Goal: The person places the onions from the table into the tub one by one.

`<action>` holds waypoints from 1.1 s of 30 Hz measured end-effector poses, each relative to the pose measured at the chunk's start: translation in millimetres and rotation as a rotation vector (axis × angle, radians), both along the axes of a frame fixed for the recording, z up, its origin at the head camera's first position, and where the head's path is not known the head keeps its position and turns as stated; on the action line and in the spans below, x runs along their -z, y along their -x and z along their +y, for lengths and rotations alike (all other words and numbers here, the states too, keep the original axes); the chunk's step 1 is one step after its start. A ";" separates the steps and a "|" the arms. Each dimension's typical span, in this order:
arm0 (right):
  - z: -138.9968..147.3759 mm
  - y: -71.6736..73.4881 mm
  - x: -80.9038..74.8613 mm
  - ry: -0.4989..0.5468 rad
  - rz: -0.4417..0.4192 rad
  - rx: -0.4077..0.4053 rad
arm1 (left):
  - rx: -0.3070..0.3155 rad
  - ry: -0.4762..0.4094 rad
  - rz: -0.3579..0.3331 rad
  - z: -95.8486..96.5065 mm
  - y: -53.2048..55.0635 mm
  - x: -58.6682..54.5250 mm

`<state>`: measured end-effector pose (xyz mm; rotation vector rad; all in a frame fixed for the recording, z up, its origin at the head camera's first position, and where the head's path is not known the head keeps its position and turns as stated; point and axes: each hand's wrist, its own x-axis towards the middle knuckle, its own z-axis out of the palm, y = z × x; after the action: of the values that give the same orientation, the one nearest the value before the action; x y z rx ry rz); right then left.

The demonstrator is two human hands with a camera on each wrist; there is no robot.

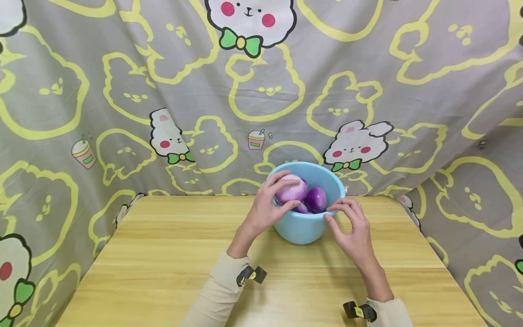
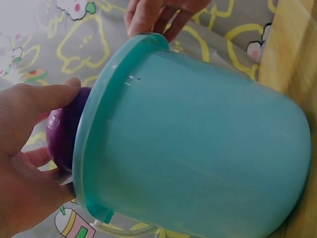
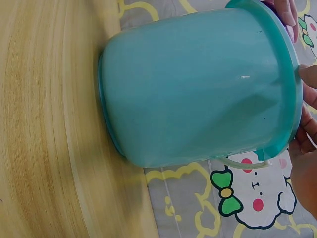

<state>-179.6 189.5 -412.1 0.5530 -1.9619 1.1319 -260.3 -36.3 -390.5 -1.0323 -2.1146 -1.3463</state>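
Observation:
A light blue bucket [image 1: 300, 229] stands upright at the far part of the wooden table, with several purple onions [image 1: 316, 200] inside. At the left of its mouth, my left hand [image 1: 267, 204] grips a paler purple onion [image 1: 292, 190], fingers over the far side and thumb nearer. The left wrist view shows this onion [image 2: 64, 129] level with the rim, partly hidden behind it. On the bucket's right side, my right hand [image 1: 353, 229] pinches the rim, thumb outside and fingertips over the edge. How many onions lie deeper is hidden.
A wooden table [image 1: 163, 254] spans the foreground. Close behind the bucket hangs a grey patterned curtain [image 1: 196, 91], which also runs along both sides. The bucket's white handle [image 3: 247, 162] hangs down on its far side.

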 end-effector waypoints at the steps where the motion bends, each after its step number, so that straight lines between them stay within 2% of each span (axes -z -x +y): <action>1: -0.3 -0.3 0.3 0.000 -0.002 -0.001 | -0.003 0.001 -0.001 0.1 0.0 0.6; 6: 0.9 1.9 3.4 0.004 -0.004 0.000 | -0.007 0.002 0.012 1.8 0.3 1.8; 14: 9.8 16.9 25.0 -0.003 0.011 0.016 | -0.031 0.018 0.029 3.4 0.5 5.2; 24: -1.6 1.0 0.5 0.003 -0.030 0.002 | -0.030 0.065 0.017 5.6 1.2 6.5; 33: 0.0 0.7 1.0 0.005 -0.033 0.008 | 0.018 0.111 0.024 9.3 3.7 7.7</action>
<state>-180.3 189.5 -413.1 0.5262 -1.9872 1.1480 -264.0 -27.0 -398.1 -1.1080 -2.1883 -1.2302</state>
